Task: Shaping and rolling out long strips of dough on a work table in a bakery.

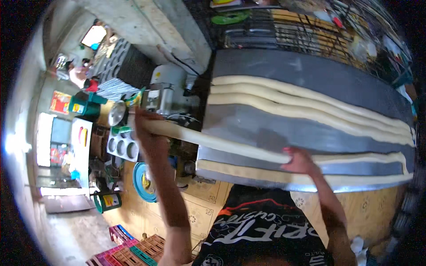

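My left hand (148, 124) grips a long pale dough rope (222, 142), holding it out beyond the left side of the grey metal table (239, 68). My right hand (299, 159) has its fingers round the same rope over the table's front half. At the right, that rope bends round toward a front length of dough (266, 175) lying along the near edge. Three long dough ropes (284, 108) lie side by side across the back of the table.
Left of the table stand a machine (166, 84), a muffin pan (123, 146), a blue round lid (142, 177) and stacked dark pans (122, 62). Plastic crates (142, 250) sit at the lower left. Another person (77, 75) is in the background. Racks (288, 26) stand behind the table.
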Tool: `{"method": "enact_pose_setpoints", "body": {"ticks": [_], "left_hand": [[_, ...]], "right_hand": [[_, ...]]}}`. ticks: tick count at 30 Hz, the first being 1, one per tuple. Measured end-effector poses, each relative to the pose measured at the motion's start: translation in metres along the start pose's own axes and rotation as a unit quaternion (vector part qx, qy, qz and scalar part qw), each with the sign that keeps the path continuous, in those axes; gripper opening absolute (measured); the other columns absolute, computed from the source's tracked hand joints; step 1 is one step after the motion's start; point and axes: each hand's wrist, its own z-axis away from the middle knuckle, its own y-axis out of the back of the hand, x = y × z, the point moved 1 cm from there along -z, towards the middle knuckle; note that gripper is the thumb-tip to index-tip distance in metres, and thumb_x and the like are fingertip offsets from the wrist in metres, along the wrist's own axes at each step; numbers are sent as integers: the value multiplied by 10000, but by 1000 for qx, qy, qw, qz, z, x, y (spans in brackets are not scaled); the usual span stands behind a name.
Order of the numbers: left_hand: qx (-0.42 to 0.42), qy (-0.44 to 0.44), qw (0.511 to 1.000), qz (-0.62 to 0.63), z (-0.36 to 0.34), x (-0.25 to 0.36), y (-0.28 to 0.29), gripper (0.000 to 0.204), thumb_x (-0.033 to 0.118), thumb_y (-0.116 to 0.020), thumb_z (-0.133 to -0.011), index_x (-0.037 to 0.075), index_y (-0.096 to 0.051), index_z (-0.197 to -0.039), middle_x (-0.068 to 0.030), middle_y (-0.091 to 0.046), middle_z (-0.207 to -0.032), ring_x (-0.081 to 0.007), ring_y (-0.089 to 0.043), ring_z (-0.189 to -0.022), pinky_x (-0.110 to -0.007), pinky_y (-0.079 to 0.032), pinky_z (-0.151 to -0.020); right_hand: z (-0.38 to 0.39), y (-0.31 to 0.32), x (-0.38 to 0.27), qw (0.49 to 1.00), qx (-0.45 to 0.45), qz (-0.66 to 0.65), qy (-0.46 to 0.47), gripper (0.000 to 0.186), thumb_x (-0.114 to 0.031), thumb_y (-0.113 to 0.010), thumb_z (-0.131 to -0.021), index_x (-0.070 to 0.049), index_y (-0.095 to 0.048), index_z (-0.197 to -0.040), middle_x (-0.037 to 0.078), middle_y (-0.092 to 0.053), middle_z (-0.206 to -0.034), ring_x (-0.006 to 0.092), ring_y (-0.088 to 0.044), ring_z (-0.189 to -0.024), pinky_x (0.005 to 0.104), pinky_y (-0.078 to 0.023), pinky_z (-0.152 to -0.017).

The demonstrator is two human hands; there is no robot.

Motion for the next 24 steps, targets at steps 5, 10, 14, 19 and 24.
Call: {"method": "enact_pose_setpoints", "body": {"ticks": [5,10,14,19,24], "left_hand": [[80,249,942,210,48,22,-74,142,205,-629,-1039,102,-619,-1136,-49,-620,-917,-144,-608,-684,-277,-501,-603],[93,144,962,214,-5,47,10,150,245,-598,-1079,99,-631,-1090,-27,-640,-789,-127,-605,-707,-301,-512,-720],[30,189,891,411,-58,73,77,187,113,-624,-1067,117,-606,-881,31,-617,-753,-56,-559,-672,-241,-497,-663],[-5,253,864,435,-107,65,131,171,139,-622,-1065,116,-604,-896,54,-577,-695,-64,-534,-627,-238,-483,-626],[21,270,872,408,-105,18,153,189,152,-651,-1040,137,-596,-860,70,-545,-645,-62,-532,-607,-246,-481,-615]], "right_hand": [[-67,-22,-208,985,66,-75,140,657,-294,-807,-861,-89,-570,-1438,121,-754,-1088,313,-716,-929,425,-561,-808],[-65,-24,-188,985,97,17,143,468,-377,-780,-822,-108,-704,-1197,109,-776,-927,368,-738,-840,453,-564,-732],[-6,-12,-86,982,130,88,105,473,-406,-798,-780,-49,-732,-1084,122,-803,-968,371,-748,-837,440,-570,-733],[65,14,37,991,-20,61,-115,430,-339,-812,-758,-57,-746,-1076,153,-799,-968,410,-723,-813,452,-573,-772],[138,67,75,994,30,44,-100,422,-274,-838,-749,-37,-759,-1090,157,-787,-923,401,-722,-787,435,-579,-770]]}}
